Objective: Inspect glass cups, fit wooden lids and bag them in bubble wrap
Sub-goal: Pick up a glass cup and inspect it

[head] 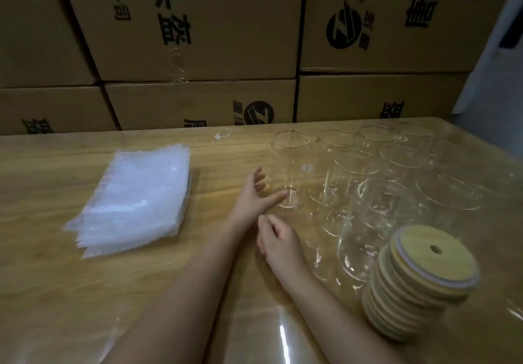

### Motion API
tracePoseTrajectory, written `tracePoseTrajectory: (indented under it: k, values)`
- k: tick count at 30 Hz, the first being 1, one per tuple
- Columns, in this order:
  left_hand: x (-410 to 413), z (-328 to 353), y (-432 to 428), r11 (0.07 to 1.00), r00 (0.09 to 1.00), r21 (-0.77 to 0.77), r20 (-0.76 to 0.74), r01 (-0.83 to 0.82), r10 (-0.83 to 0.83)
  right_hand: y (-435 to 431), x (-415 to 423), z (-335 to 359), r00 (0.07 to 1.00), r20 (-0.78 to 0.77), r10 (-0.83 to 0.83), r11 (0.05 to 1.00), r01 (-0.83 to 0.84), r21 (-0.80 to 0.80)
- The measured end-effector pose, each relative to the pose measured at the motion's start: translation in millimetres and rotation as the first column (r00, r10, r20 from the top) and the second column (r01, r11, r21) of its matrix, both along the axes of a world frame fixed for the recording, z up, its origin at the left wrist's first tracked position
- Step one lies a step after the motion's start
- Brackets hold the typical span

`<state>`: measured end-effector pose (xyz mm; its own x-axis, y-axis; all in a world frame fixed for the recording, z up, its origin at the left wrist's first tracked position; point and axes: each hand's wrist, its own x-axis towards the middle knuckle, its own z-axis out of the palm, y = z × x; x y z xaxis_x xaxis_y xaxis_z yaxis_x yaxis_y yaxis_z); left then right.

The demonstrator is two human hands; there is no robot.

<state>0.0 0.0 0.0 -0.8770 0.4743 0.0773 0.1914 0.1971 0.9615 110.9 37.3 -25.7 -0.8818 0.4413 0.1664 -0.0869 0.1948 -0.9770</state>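
Observation:
Several clear glass cups stand upright in a cluster on the right half of the wooden table; the nearest-left cup is closest to my hands. My left hand reaches toward it with fingers spread, the thumb near the cup's base, holding nothing. My right hand rests on the table just below, fingers relaxed and empty. A leaning stack of round wooden lids, each with a small hole, stands at the right front. A pile of bubble wrap bags lies flat on the left.
The wooden table has a glossy clear cover. Stacked cardboard boxes with black print form a wall right behind the table's far edge. A pale wall or door shows at the far right.

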Motion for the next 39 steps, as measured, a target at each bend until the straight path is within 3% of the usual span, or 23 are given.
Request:
tracePoseTrajectory:
  k: [4, 8, 19, 27, 32, 36, 39]
  values:
    - [-1, -3, 17, 0.988, 0.991, -0.075, 0.008, 0.132, -0.132, -2, 1, -5, 0.998, 0.047, 0.035, 0.998, -0.037, 0.052]
    - [1, -6, 24, 0.992, 0.992, -0.022, 0.005, 0.125, -0.124, -3, 2, -2, 0.998, 0.061, 0.032, 0.998, -0.035, 0.056]
    - [25, -9, -58, 0.978, 0.984, 0.116, -0.018, -0.175, 0.178, -6, 4, 6, 0.998, 0.055, -0.008, 0.999, 0.006, 0.033]
    - [52, -14, -83, 0.955, 0.983, 0.238, -0.012, -0.175, 0.183, -7, 6, 10, 0.971, -0.181, -0.154, 0.986, 0.163, 0.036]
    - [55, -15, -79, 0.972, 0.99, 0.223, -0.102, -0.072, 0.097, -12, 6, 10, 0.928, -0.372, -0.015, 0.941, 0.139, 0.31]
    - [54, -19, -80, 0.984, 0.981, 0.167, -0.194, 0.06, -0.027, -12, 2, 9, 0.932, -0.36, 0.046, 0.987, 0.014, 0.16]
    - [54, -20, -81, 0.991, 0.974, 0.112, -0.224, 0.071, -0.044, -10, 2, 12, 0.938, -0.338, 0.071, 0.997, -0.067, 0.024]
